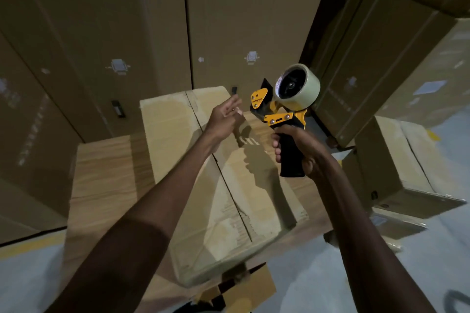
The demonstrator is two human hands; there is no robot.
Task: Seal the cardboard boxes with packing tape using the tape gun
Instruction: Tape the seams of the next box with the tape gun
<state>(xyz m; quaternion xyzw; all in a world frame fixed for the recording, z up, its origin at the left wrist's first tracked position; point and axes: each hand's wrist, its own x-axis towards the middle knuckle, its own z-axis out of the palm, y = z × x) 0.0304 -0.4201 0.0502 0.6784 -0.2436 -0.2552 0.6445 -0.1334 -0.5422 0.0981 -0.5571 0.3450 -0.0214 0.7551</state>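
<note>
A: Quick one. Where's the tool?

B: Right hand (298,150) has its fingers wrapped round the black handle of the tape gun (282,114), held up in the air above the cardboard box (229,185). Not touching it.

A: Left?

B: Left hand (223,115) reaches toward the gun's front end, just beside the blade guard. Fingers look bunched near the tip, maybe pinching the tape's loose end, but it's blurred. Can't tell if anything is held.

A: Box state?

B: It lies on a wood-grain bench (101,173), flaps closed, centre seam visible running away from the camera. Top looks worn, with pale torn patches along the seam. No fresh strip that I can make out.

A: Risks?

B: My guess: clear tape folds back on itself if the end is pulled slack. Fingers near the cutter teeth could get nicked. Scuffed cardboard may grip poorly, so the strip could lift.

A: Gun itself?

B: Yellow and black frame, tape roll (298,84) clear and nearly full.

A: Background?

B: Tall stacked cartons (127,20) behind, another box (396,160) to the right.
</note>
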